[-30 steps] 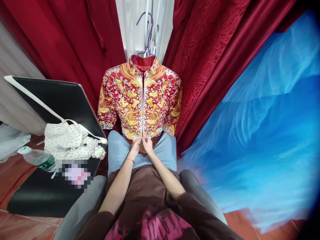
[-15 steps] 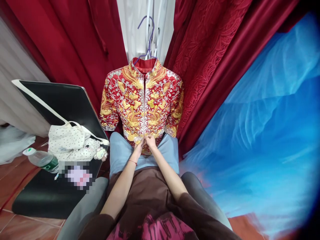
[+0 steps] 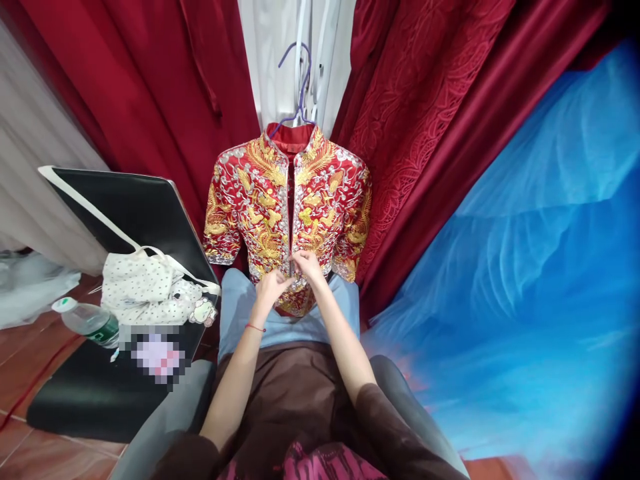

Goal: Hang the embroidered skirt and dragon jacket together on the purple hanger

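Observation:
A red jacket (image 3: 265, 200) with gold and silver embroidery lies upright over my lap, its collar on a purple hanger (image 3: 303, 87). The front edges are parted from the collar down to around my hands. My left hand (image 3: 273, 287) is at the lower front, left of the middle edge, fingers pinched together. Slightly higher, my right hand (image 3: 307, 263) is closed at the front edge. Whatever small thing lies between the fingertips of either hand is too small to make out.
On the left, a black chair (image 3: 90, 393) bears a dotted cloth bag (image 3: 137, 283), a plastic bottle (image 3: 90, 321) and a blurred item. Red curtains (image 3: 150, 87) hang behind. Blue tulle (image 3: 525, 287) spreads at the right.
My hands, close together before, are now apart, the left one lower and further left, the right one higher. The jacket's front opening now reaches further down.

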Demonstrator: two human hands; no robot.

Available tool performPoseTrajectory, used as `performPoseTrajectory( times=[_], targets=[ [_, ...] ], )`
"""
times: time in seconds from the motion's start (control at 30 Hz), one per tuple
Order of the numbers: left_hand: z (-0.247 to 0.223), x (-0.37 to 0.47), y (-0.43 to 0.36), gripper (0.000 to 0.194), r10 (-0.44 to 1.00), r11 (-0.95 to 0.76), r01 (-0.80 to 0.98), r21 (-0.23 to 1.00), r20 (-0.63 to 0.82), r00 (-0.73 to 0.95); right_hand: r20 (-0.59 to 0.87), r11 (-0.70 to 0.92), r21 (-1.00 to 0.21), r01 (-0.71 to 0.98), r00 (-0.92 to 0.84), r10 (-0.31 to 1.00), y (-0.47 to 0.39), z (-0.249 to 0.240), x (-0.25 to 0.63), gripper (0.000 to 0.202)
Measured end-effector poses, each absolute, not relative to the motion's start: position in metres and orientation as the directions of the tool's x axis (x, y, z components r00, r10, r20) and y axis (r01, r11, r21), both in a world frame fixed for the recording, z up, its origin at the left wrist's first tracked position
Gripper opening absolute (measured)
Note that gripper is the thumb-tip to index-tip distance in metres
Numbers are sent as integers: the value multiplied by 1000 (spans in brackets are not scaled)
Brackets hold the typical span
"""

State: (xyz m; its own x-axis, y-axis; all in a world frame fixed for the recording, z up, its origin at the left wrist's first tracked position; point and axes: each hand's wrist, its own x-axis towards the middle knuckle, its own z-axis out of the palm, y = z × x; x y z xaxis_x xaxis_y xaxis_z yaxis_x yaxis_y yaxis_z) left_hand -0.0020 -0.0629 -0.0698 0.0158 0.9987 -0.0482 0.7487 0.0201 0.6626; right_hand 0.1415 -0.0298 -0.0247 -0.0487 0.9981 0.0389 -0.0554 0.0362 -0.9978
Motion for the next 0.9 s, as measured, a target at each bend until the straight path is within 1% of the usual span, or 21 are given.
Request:
performPoseTrajectory(
  times=[0.03,0.07,0.13,0.2,0.27,0.33,0.47,0.57,0.67,0.8,0.9],
  targets=[
    [-53,2,-58,29,996,-21,813,581,79,-31,48,44,-996,-75,-52,997,-32,-25,141,17],
    [-38,7,-52,26,985,-47,869,493,170,-43,56,51,-994,-99,-48,997,-33,-25,139,18],
    [-17,18,-40,24,973,-76,917,393,230,-18,62,60,-988,-143,-12,998,-33,-24,135,19],
    [-10,27,-31,27,975,-119,937,330,216,48,57,65,-982,-179,48,997,-30,-22,130,21],
    [-13,30,-27,30,976,-130,936,327,211,62,45,63,-977,-205,91,995,-27,-19,125,25],
    [-22,31,-28,34,975,-107,933,344,220,31,34,58,-972,-228,108,994,-24,-14,121,27],
    [-34,29,-34,39,972,-69,936,346,235,-15,46,81,-951,-297,124,991,-20,8,117,20],
    [-38,30,-37,44,967,-72,941,332,254,-16,102,138,-935,-327,125,987,-14,40,118,17],
    [-41,34,-39,43,963,-84,940,332,270,-9,141,176,-939,-296,137,981,-2,78,120,16],
    [-46,40,-42,40,958,-99,936,339,288,-3,180,235,-930,-283,208,961,21,130,117,17],
    [-45,46,-43,39,958,-93,933,348,288,-11,223,298,-911,-285,266,938,38,158,112,23]
  ],
)
